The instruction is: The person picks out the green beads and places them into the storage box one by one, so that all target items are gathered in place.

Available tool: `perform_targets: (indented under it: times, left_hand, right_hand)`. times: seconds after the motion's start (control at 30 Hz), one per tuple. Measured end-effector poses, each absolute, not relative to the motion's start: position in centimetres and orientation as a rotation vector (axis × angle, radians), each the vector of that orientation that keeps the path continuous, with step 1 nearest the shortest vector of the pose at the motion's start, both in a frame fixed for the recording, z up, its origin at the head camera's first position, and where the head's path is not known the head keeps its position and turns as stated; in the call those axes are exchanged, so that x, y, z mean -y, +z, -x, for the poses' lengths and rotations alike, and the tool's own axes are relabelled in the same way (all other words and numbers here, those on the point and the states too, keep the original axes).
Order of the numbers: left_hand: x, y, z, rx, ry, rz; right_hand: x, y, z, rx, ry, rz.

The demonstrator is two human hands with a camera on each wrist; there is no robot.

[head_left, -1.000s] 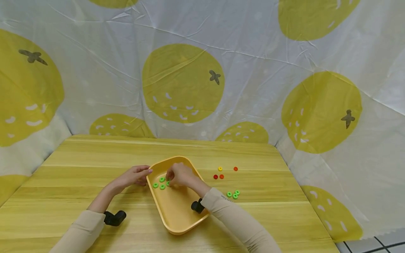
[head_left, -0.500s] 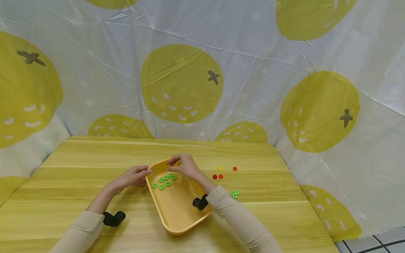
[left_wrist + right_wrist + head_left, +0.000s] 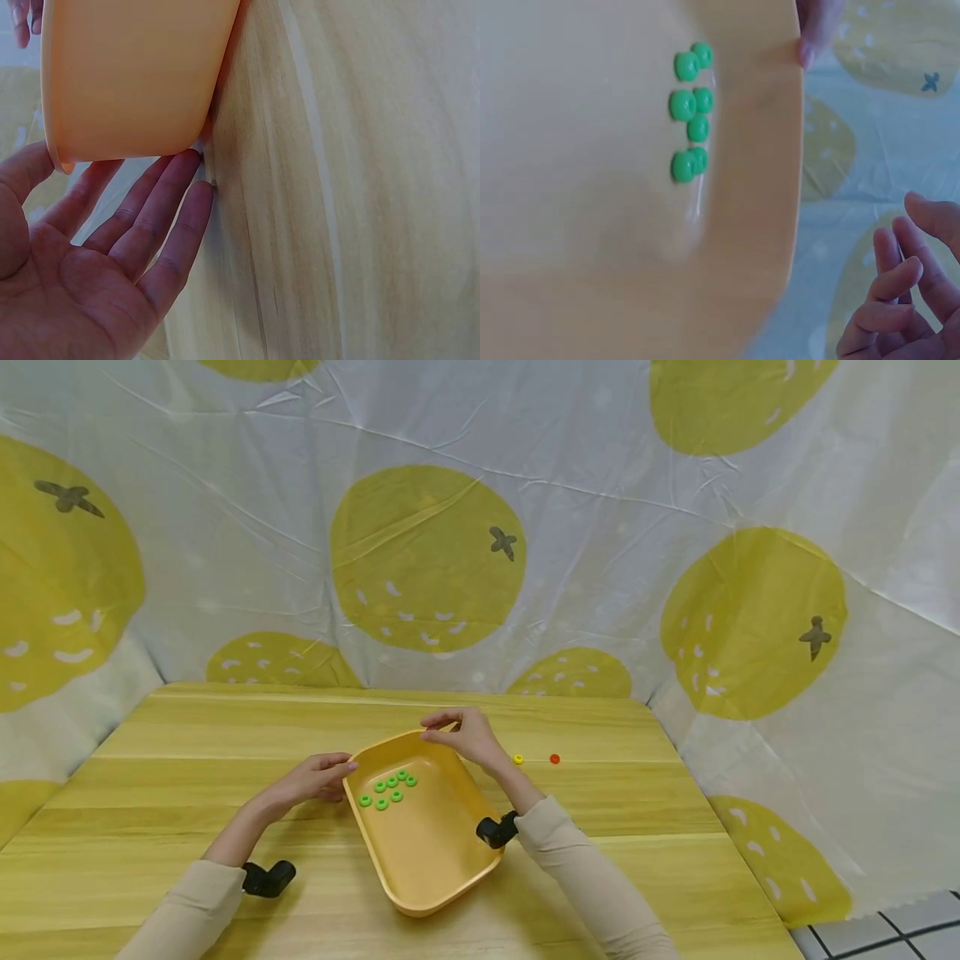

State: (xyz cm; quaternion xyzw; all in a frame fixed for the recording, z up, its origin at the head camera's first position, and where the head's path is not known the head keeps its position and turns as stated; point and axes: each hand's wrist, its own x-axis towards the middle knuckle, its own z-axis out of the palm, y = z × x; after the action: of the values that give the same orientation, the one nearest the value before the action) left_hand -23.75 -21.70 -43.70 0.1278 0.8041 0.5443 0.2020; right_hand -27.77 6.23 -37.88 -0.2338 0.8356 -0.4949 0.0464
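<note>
Several green ring-shaped beads (image 3: 392, 782) lie grouped at the far left end inside a light-orange plastic tray (image 3: 431, 852). My left hand (image 3: 318, 775) is at the tray's left corner, thumb at the rim and the other fingers stretched along the outer wall, as the left wrist view shows. Above the far right corner of the tray is my right hand (image 3: 471, 739), fingers relaxed and nothing between them. In the right wrist view that hand (image 3: 904, 292) appears beyond the rim, thumb apart from the loosely bent fingers.
On the wooden table (image 3: 247, 727), right of the tray, sit a yellow bead (image 3: 518, 760) and an orange-red bead (image 3: 555, 759). My right forearm covers part of the table there. A white cloth with yellow fruit prints (image 3: 427, 560) hangs behind the table.
My right hand has let go of green beads in the tray, risen and moved back and right to the far corner. More green beads show in the tray. The left hand has stayed put.
</note>
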Motion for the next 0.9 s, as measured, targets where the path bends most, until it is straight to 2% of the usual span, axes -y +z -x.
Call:
perform_targets:
  times: [0.4,0.73,0.9]
  left_hand:
    - [21.7,-43.8,23.8,-2.211,1.532,-0.371]
    - [21.7,-43.7,23.8,-2.221,1.528,-0.361]
    - [21.7,-43.6,23.7,-2.223,1.527,-0.349]
  right_hand:
    - [-11.4,-34.2,25.7,-2.519,-1.562,0.539]
    - [-15.4,-34.0,26.0,-2.580,-1.593,0.421]
    - [-17.4,-35.3,26.9,-2.617,-1.591,0.363]
